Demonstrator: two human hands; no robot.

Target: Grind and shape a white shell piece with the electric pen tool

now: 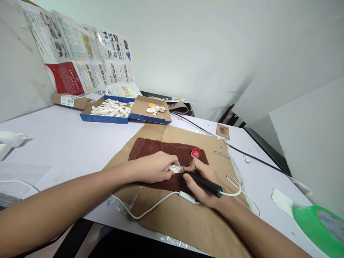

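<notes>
My left hand [158, 167] pinches a small flat white piece [176, 168] between thumb and fingers, over a folded brown cloth [150, 148]. In my right hand [204, 175] is a black corded pen tool [205, 184], gripped like a pencil. Its brass-coloured tip meets the right end of the white piece; exact contact is hard to make out. A white cable leaves the tool's back end, and an inline switch [187, 197] lies below my right hand. Just beyond the fingers, a small red round container [195, 153] sits on the cloth.
Brown cardboard [172, 211] lies under the cloth, with tweezers [222, 154] at its right. Behind is a blue box [104, 117] of white shell-like pieces; more rest on its lid [139, 107]. A green tape roll [309, 222] is at right, and a black cable [252, 156] crosses the table.
</notes>
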